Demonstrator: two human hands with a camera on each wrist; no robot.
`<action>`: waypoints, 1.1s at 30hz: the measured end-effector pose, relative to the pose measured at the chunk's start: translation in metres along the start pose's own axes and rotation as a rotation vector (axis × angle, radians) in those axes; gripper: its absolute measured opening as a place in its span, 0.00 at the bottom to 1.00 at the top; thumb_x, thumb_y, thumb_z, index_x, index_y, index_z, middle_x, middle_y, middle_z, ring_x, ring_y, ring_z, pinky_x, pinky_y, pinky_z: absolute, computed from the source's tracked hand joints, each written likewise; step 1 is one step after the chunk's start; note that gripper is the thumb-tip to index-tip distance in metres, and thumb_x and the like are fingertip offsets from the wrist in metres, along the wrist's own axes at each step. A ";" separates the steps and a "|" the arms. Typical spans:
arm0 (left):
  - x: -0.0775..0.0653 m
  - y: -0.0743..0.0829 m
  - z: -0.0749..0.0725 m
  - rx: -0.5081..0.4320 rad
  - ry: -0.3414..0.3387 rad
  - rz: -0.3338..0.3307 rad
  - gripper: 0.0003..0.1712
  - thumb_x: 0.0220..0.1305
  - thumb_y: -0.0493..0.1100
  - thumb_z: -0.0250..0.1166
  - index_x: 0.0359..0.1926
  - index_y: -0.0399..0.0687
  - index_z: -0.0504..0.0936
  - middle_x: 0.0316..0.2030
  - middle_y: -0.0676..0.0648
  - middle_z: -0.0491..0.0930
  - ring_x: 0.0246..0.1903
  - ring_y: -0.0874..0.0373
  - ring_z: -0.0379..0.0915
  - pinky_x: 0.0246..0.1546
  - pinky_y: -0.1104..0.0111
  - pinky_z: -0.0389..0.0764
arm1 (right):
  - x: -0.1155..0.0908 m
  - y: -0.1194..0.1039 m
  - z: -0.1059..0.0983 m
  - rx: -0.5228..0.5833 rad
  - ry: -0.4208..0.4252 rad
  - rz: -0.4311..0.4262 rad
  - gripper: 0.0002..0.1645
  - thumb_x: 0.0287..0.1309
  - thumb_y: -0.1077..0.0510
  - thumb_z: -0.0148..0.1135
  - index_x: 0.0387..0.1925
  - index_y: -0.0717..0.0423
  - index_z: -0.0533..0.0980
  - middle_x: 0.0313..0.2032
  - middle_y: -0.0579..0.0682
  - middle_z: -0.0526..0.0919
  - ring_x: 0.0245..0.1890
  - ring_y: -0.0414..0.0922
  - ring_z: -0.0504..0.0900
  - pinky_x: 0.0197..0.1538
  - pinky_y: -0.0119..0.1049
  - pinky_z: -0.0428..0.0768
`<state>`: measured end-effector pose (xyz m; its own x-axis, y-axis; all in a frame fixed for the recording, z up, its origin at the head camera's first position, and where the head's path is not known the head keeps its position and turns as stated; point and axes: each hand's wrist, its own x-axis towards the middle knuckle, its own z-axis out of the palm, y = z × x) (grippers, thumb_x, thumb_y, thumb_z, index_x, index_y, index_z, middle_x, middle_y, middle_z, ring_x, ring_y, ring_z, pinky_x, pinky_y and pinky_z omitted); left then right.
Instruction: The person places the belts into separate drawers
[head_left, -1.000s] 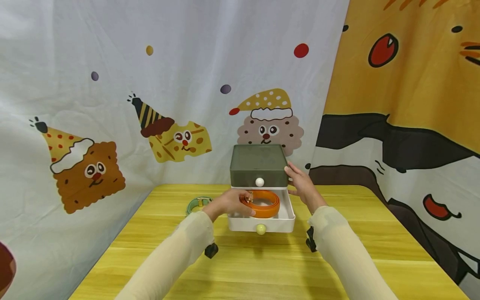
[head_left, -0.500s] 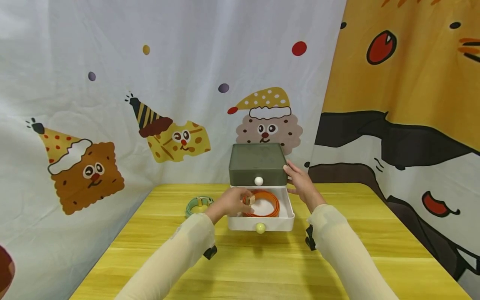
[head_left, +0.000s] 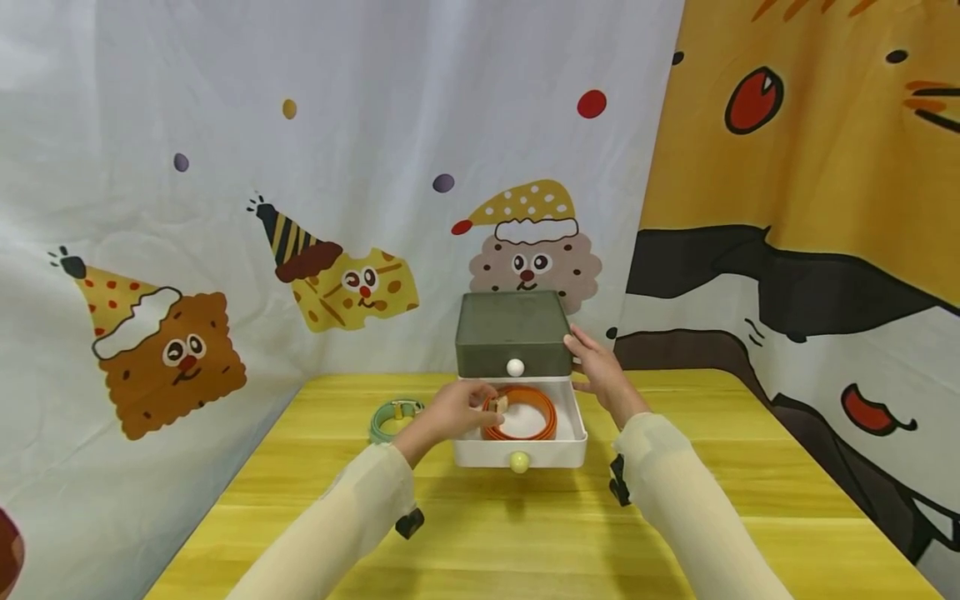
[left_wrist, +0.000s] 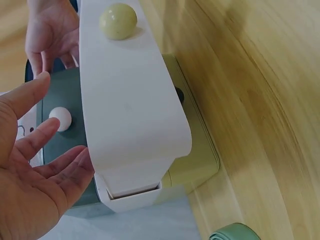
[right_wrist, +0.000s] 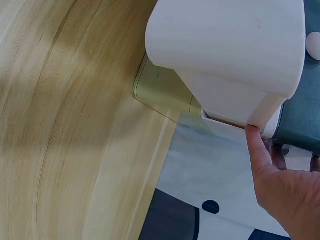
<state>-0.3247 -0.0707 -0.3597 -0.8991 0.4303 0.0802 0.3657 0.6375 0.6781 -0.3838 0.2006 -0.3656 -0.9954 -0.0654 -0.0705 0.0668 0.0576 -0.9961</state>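
Note:
A coiled orange belt with a gold-toned buckle lies in the pulled-out white drawer. Over the drawer's left side, my left hand hovers close to the buckle. Its thumb and fingers stand apart in the left wrist view, with nothing between them; the belt is hidden there by the drawer front. My right hand rests against the right side of the small drawer cabinet, by its dark green upper section. In the right wrist view that hand's fingers touch the cabinet's side.
A coiled green belt with a gold buckle lies on the wooden table, left of the cabinet. The green section carries a white knob, the drawer a yellow one. A yellow-green section sits underneath. A printed curtain hangs behind.
The orange belt has settled lower and flat into the drawer. My left hand has let go of it and drawn slightly left. The right hand has stayed against the cabinet.

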 end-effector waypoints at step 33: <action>-0.041 0.003 0.012 -0.219 0.096 0.090 0.20 0.62 0.48 0.72 0.52 0.46 0.81 0.45 0.41 0.82 0.41 0.54 0.77 0.38 0.63 0.80 | -0.001 0.000 0.001 0.015 0.011 -0.004 0.38 0.74 0.39 0.48 0.78 0.34 0.47 0.76 0.55 0.51 0.72 0.62 0.56 0.66 0.62 0.64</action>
<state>-0.2834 -0.0788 -0.3693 -0.8876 0.4103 0.2094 0.3940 0.4408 0.8065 -0.3828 0.1995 -0.3660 -0.9963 -0.0545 -0.0663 0.0641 0.0427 -0.9970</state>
